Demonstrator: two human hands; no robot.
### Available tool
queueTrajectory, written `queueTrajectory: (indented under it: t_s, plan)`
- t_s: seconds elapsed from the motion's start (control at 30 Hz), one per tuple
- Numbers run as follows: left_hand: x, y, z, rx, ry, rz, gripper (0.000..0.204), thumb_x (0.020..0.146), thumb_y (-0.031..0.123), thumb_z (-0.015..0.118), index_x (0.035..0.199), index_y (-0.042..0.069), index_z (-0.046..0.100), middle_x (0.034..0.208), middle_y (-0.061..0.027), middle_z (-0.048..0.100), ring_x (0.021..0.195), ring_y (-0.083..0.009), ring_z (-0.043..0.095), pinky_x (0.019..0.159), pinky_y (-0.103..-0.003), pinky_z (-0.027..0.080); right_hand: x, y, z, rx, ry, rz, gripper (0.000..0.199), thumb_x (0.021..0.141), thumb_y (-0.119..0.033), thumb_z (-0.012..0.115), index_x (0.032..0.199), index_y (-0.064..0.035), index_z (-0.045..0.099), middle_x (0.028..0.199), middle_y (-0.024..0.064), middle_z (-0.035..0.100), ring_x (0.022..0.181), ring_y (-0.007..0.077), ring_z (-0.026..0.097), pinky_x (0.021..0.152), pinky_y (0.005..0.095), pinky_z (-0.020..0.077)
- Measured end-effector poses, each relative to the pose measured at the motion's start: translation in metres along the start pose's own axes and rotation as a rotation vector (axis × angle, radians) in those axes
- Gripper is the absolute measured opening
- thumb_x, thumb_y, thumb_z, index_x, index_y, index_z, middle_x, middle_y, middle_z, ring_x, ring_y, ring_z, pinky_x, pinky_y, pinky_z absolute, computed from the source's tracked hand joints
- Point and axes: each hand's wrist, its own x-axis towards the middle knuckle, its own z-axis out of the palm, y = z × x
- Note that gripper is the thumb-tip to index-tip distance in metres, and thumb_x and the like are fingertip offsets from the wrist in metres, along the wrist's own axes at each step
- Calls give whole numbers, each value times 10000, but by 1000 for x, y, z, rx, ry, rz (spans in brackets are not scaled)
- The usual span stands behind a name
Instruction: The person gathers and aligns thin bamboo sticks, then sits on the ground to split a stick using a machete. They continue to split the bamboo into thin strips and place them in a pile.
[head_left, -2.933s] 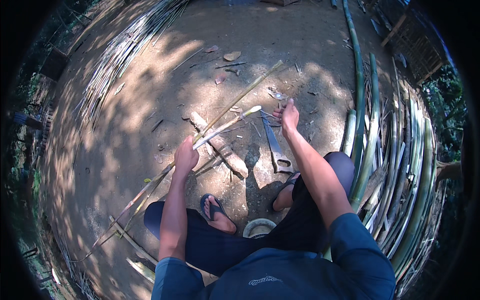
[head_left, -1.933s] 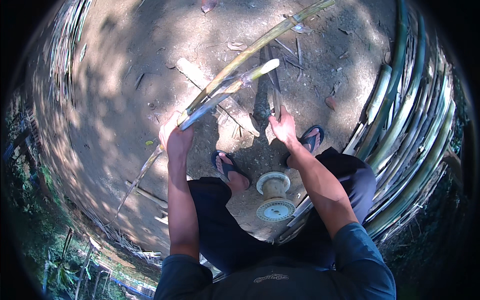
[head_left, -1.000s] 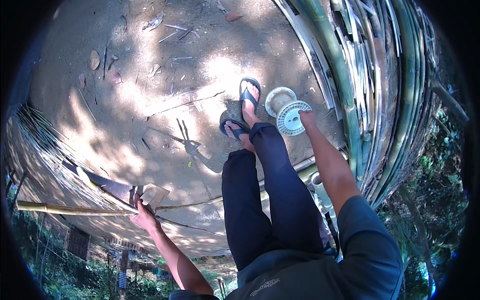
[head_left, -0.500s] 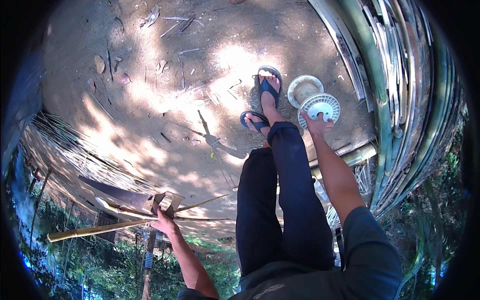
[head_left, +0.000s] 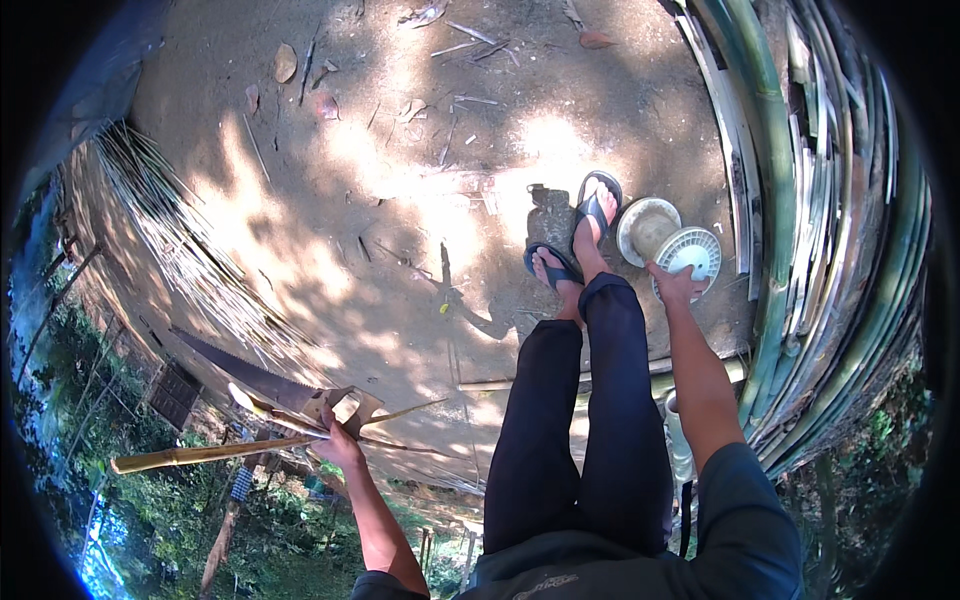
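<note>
At the lower left, my left hand [head_left: 343, 443] is closed around a handsaw [head_left: 250, 370] and a few thin bamboo sticks [head_left: 195, 456] together. The saw's toothed blade points to the left, and the sticks cross each other at the hand. On the right, my right hand [head_left: 678, 286] grips the near flange of a whitish plastic spool [head_left: 692, 252], with fingers at its hub. That spool is tilted, its far flange [head_left: 638, 225] close to the ground beside my sandalled right foot [head_left: 597, 208].
Long green bamboo poles [head_left: 775, 190] and split strips [head_left: 820, 170] are piled along the right. A heap of thin bamboo strips [head_left: 185, 240] lies at the left. Another pole [head_left: 705, 377] lies behind my right leg. Dry leaves [head_left: 286, 63] and twigs are scattered on the dirt ground.
The view has shifted, so the ground, feet and spool appear further right and lower. Both hands keep their holds; the saw and sticks stay in my left hand.
</note>
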Motion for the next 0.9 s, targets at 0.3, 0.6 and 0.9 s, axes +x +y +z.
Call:
queueTrajectory:
  t_s: [0.3, 0.6, 0.9]
  plan:
    - [-3, 38, -91, 5, 67, -108, 383, 913, 242, 697, 1089, -96, 663, 927, -112, 678, 798, -167, 586, 724, -339, 490, -116, -49, -145, -353, 176, -624, 1153, 525, -465, 904, 1417, 50, 387, 1555, 263, 16, 1426, 455, 109, 1142, 509, 277]
    - [97, 52, -268, -37, 186, -108, 393, 823, 317, 784, 694, 3, 585, 569, -19, 494, 548, -111, 419, 515, -343, 367, -264, -45, -178, -335, 389, -679, 1210, 555, -594, 843, 1441, 60, 341, 1525, 342, -26, 1406, 526, 71, 1145, 569, 219]
    - [238, -1, -590, -42, 444, 10, 377, 806, 382, 752, 778, 9, 705, 548, -95, 573, 500, -178, 539, 507, -369, 417, -504, -93, -82, -451, 368, -666, 1260, 576, -683, 789, 1487, 22, 278, 1504, 410, -9, 1451, 475, 26, 1167, 558, 118]
